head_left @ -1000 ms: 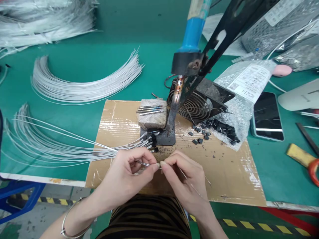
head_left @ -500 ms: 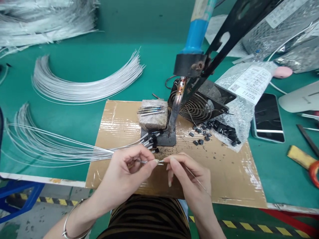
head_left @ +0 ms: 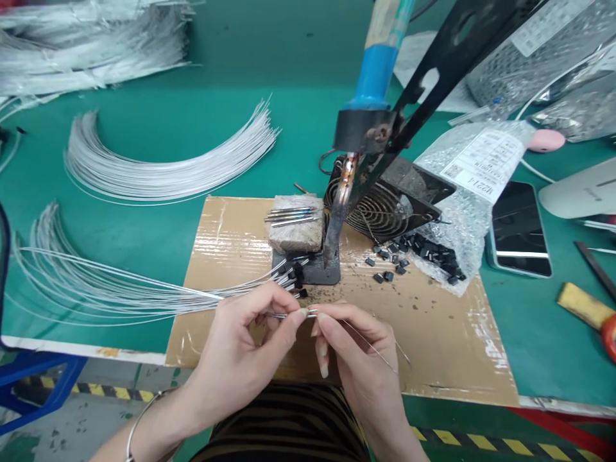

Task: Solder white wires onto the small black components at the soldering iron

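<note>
My left hand (head_left: 250, 346) pinches the end of a thin white wire (head_left: 276, 314) over the cardboard sheet (head_left: 433, 340). My right hand (head_left: 359, 350) meets it fingertip to fingertip, pinching a thin silvery solder strand (head_left: 373, 346) that trails back to the right. The two ends touch between my fingertips. Just beyond them lie wires tipped with black parts (head_left: 293, 273) at the base of a mounted soldering iron (head_left: 346, 186) with a blue handle.
Bundles of curved white wires (head_left: 163, 167) lie on the green table at left. A stone block with metal pins (head_left: 294, 224), a fan (head_left: 385, 202), loose black components (head_left: 414, 253) spilling from a bubble bag, a phone (head_left: 517, 228) and a yellow-handled tool (head_left: 584, 308) sit around.
My right hand's fingers have uncurled a little and shifted their pinch on the strand; the left hand stays pinched on the wire end. Nothing else has moved.
</note>
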`<state>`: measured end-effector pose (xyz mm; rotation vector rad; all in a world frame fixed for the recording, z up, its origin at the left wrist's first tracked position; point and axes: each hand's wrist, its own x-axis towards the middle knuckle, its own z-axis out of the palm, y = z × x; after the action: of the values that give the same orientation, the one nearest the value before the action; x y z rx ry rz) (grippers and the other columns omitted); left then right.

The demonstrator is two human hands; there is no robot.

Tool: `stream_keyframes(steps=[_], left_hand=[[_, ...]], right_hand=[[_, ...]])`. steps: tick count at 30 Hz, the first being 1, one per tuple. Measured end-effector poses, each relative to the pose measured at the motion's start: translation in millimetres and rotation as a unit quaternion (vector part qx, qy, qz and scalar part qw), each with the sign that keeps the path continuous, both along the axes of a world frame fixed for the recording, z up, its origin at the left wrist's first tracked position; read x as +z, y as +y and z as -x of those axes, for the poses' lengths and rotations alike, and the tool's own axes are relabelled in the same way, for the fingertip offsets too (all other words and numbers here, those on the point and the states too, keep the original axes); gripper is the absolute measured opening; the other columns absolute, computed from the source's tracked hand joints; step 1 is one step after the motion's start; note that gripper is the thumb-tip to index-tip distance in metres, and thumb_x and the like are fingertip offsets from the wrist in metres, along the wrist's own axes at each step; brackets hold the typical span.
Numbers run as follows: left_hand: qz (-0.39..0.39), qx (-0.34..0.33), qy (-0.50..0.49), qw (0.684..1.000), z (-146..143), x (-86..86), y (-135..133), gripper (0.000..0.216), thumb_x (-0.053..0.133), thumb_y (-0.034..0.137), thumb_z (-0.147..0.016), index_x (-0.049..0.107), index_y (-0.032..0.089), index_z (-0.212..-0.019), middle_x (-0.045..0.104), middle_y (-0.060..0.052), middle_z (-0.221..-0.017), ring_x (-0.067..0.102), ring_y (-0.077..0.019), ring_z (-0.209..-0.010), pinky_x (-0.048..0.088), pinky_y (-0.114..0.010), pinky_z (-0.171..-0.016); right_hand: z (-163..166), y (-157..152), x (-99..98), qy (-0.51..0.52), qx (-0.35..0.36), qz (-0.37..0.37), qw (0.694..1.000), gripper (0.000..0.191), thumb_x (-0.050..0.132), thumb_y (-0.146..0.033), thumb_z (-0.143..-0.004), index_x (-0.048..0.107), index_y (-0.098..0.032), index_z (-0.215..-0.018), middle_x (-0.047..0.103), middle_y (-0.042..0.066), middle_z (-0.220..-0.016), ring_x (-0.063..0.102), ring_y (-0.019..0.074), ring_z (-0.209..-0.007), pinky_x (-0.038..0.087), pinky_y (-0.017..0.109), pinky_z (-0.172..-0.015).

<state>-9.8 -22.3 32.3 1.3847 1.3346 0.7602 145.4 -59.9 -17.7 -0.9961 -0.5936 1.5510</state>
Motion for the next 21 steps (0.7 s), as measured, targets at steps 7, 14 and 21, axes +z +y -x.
stream_keyframes(steps=[7, 14, 21], left_hand=[[0.008, -0.002, 0.026, 1.000, 0.1, -2.0, -4.7, 0.013, 0.065, 0.023, -0.092, 0.067, 0.019, -0.080, 0.065, 0.001, -0.062, 0.054, -0.0128, -0.053, 0.039, -0.024, -0.049], [0.031, 0.007, 0.040, 0.999, -2.2, -2.1, -5.8, 0.014, 0.066, 0.028, -0.091, 0.069, 0.020, -0.080, 0.066, -0.001, -0.063, 0.054, -0.0145, -0.054, 0.037, -0.026, -0.050], [0.032, -0.019, 0.038, 0.999, 1.4, -0.9, -4.9, 0.018, 0.064, 0.029, -0.094, 0.065, 0.020, -0.078, 0.059, 0.002, -0.058, 0.046, -0.0124, -0.050, 0.032, -0.026, -0.047]], right_hand=[[-0.4, 1.0, 1.9, -0.004, -0.008, 0.008, 1.000, 0.006, 0.083, -0.031, -0.093, 0.088, -0.027, -0.092, 0.074, -0.003, -0.069, 0.061, 0.0036, -0.044, 0.052, 0.008, -0.044], [-1.3, -4.0, 4.0, -0.031, -0.010, 0.009, 0.999, 0.006, 0.082, -0.029, -0.094, 0.088, -0.027, -0.093, 0.073, -0.003, -0.070, 0.062, 0.0036, -0.046, 0.052, 0.009, -0.044], [-7.9, 0.0, 1.5, 0.009, 0.026, 0.036, 0.999, 0.007, 0.086, -0.032, -0.089, 0.087, -0.026, -0.087, 0.073, -0.002, -0.064, 0.059, 0.0051, -0.042, 0.049, 0.011, -0.040]])
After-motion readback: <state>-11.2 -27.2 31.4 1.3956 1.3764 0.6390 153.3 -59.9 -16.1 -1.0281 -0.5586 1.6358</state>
